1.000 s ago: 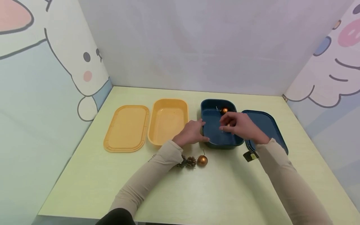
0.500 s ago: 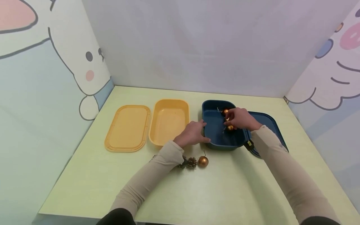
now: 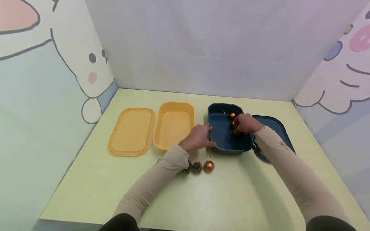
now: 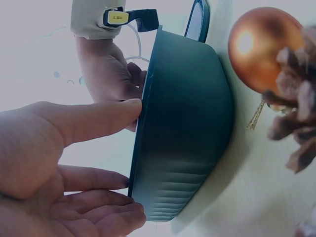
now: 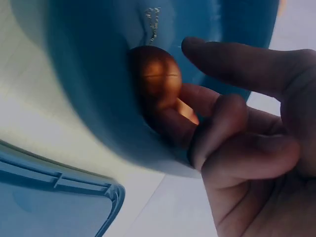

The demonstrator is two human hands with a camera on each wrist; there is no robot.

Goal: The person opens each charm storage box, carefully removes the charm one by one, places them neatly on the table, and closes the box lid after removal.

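My right hand [image 3: 245,123] reaches into a dark blue plastic box [image 3: 220,130]. In the right wrist view, its fingers touch a copper bauble [image 5: 160,74] lying by the box's side wall, while the thumb stands apart from it. Another copper bauble [image 3: 232,115] lies farther back in the box, and one more is partly hidden by the hand. My left hand [image 3: 198,136] rests its thumb and fingertips on the box's near left rim, fingers fairly straight. On the table in front lie a copper bauble [image 3: 208,166] and a pinecone [image 3: 197,167], with more pinecone partly behind the left sleeve.
A yellow box [image 3: 173,125] stands left of the blue one, with a flat yellow lid [image 3: 131,131] beside it. A dark blue lid [image 3: 273,125] lies to the right, partly under the right forearm. Walls with cartoon prints enclose the table [image 3: 162,205].
My right hand has moved right, toward the blue box's right wall, lowering a bauble there and parting the thumb from it. The left hand stays on the rim.
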